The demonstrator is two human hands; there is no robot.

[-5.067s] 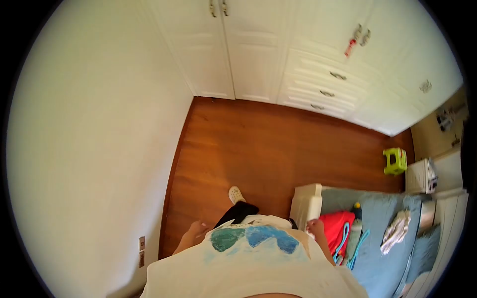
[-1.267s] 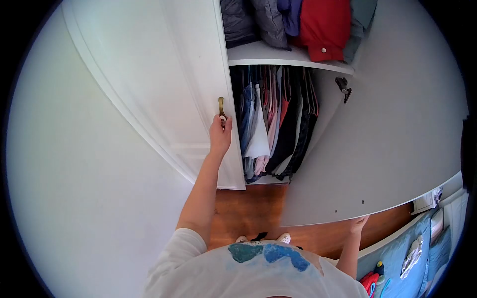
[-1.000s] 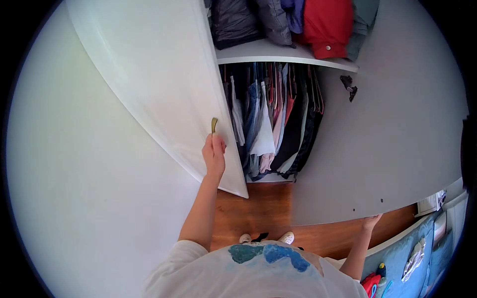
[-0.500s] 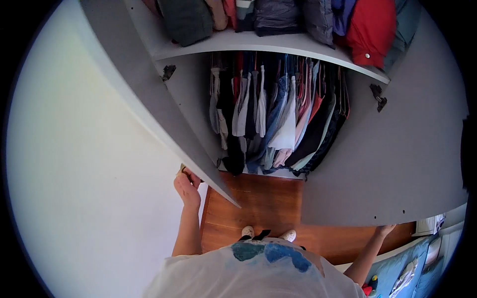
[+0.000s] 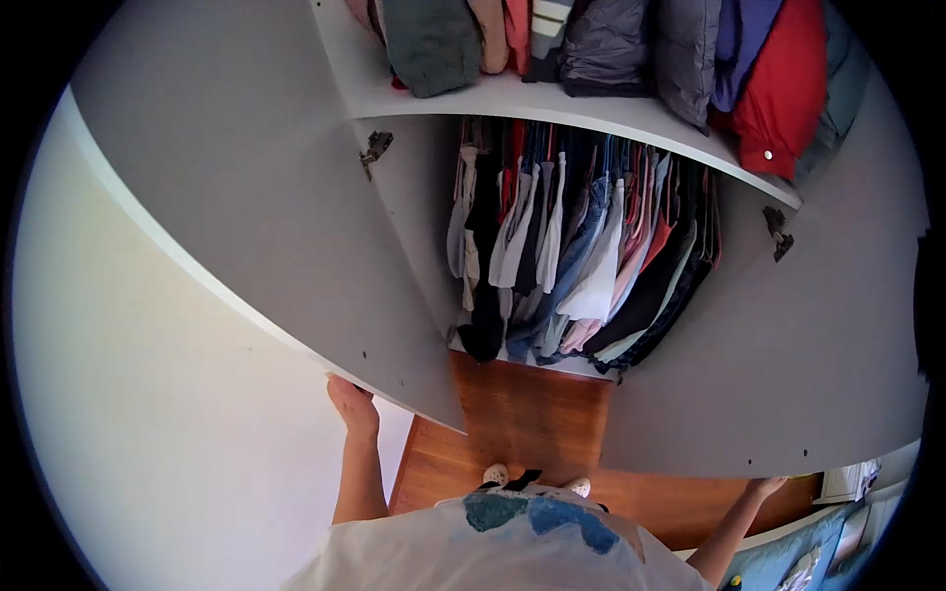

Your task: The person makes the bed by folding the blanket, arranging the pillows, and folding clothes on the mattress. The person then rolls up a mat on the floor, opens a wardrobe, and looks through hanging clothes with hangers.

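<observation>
In the head view, two grey wardrobe doors stand swung apart, one on each side of me. My left hand (image 5: 353,406) is closed at the outer face of the left door (image 5: 246,207), by its lower edge; a dark bit of the handle shows beside the fingers. My right hand (image 5: 766,487) is at the outer side of the right door (image 5: 769,374), just under its edge. Its fingers are mostly hidden, and a yellowish bit of handle shows beside it. Between the doors, several garments (image 5: 581,246) hang on hangers inside the wardrobe.
Folded clothes and puffy jackets (image 5: 606,44) fill the upper shelf (image 5: 473,97). Dark hinges (image 5: 375,150) join the doors to the frame. Wooden floor (image 5: 532,404) lies below, with my light shoes (image 5: 496,475) on it. A bed with blue bedding (image 5: 778,561) is at lower right.
The left door has swung wider to the left, my left hand moving with it. Its inner face now shows more. The whole view has shifted slightly; the right hand stays at the right door.
</observation>
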